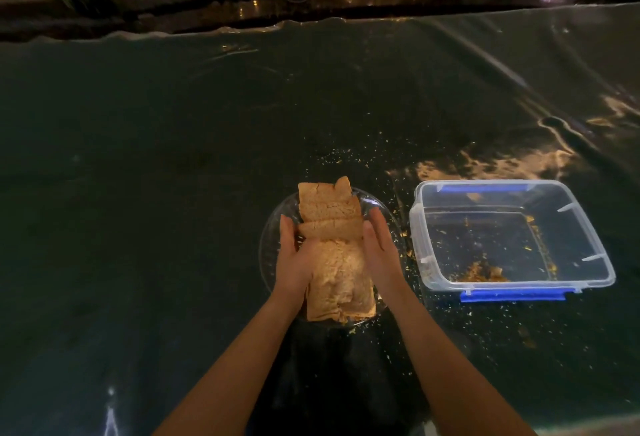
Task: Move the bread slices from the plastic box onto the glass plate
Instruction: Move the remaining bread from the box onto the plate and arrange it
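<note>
A row of bread slices (334,248) is laid across the glass plate (273,234), which sits on the dark, plastic-covered desk (138,193). The slices overlap one another, and the row overhangs the plate's rim at both the far and the near end. The left hand (294,259) is pressed flat against the left edge of the row, its fingers extended and only slightly curled; the right hand (379,247) is set in the same way against the right edge. Nothing is gripped by either hand: the bread is merely squeezed between the two open palms, as though being straightened.

The plastic box (512,238) is placed just to the right of the plate, uncovered. No whole slice is seen inside it, only crumbs and a small heap of broken bits near its front wall. The transfer is therefore judged to be nearly or fully done, with tidying as the step in hand.

Several risks are to be noted. The slices look soft and crumbly, so a firm squeeze from both sides could buckle or break them, and more crumbs (398,193) would be added to those already scattered on the desk. The overhanging ends are poorly supported, and a push along the row could tip a slice off the rim. The plate is smooth glass on slick plastic sheeting, so an uneven sideways push could slide it towards the box.
</note>
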The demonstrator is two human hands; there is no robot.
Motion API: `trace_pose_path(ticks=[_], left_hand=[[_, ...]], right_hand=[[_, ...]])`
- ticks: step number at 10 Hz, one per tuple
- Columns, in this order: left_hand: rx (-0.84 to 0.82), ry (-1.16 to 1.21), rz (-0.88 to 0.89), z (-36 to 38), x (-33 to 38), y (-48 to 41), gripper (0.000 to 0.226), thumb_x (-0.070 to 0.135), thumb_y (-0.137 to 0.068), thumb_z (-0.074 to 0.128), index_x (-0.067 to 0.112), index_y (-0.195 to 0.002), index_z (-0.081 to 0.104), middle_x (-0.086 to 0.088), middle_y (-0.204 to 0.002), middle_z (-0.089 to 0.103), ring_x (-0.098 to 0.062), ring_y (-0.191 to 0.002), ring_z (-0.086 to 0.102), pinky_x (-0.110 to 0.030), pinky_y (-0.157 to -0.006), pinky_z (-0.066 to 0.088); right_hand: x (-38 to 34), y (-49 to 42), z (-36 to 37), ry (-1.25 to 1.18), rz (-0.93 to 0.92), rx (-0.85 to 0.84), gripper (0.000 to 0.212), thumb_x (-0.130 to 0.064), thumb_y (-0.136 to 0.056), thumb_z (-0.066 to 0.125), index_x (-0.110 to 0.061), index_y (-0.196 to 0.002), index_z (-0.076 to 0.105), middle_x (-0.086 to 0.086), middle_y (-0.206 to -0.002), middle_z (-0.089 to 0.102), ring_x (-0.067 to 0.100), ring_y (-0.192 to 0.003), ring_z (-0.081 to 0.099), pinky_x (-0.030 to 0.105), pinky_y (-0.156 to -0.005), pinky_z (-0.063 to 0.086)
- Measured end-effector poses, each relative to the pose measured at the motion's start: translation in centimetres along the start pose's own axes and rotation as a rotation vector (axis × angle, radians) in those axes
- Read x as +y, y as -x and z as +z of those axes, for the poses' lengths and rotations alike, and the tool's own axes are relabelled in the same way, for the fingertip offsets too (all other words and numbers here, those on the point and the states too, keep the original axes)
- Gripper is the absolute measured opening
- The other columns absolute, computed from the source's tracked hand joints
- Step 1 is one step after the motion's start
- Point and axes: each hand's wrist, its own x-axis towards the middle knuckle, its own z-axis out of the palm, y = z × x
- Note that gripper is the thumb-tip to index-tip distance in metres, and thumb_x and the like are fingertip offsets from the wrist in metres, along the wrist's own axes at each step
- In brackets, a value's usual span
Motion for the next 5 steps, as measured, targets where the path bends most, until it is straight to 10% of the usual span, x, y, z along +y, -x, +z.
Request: trace_pose_path(ticks=[1,5], left_hand=[[-0.016,-0.012,0.010,0.4,0.4,-0.9,0.070,0.035,-0.091,0.047,0.039,-0.148,0.007,0.006,-0.154,0.027,-0.005,-0.118,0.039,-0.023,-0.089,0.039],[-0.017,-0.334,0.117,0.4,1.9,0.6,0.067,0.034,-0.094,0.043,0.026,-0.150,0.008,-0.002,-0.155,0.029,-0.014,-0.130,0.040,-0.034,-0.107,0.034]], right_hand=[[-0.2,-0.8,0.7,0.020,-0.008,-0.082,0.051,-0.036,-0.098,0.029,-0.023,-0.146,0.020,-0.012,-0.131,0.035,0.001,-0.118,0.036,-0.003,-0.086,0.033],[-1.4,-0.3,0.6,0.328,-0.121,-0.101,0.051,-0.032,-0.096,0.036,-0.010,-0.141,0.027,0.019,-0.141,0.041,0.035,-0.130,0.040,0.054,-0.108,0.035]])
